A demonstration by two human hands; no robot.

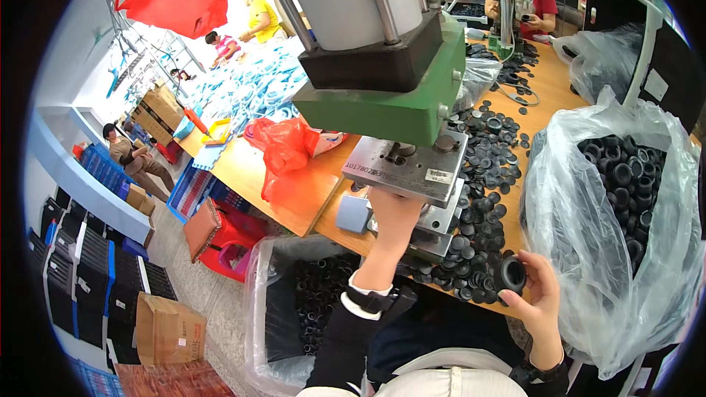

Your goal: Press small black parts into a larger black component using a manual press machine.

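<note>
My right hand (540, 290) pinches a black rubber ring (510, 273) between thumb and fingers, at the table's near edge. My left hand (396, 207) reaches in under the upper metal plate (412, 165) of a green bench press (375, 106). That plate hides its fingers, so whether they hold anything does not show. Below it, the lower metal die block (434, 239) stands on the wooden table. Many flat black rubber discs (478, 213) lie heaped along the right side of the press.
At right, a clear plastic bag (581, 228) holds black rubber rings (625, 176). A lined bin (257, 316) of small black parts stands below, left. Left of the press are a grey-blue block (353, 215) and a red plastic bag (283, 147). A co-worker (543, 4) sits across the table.
</note>
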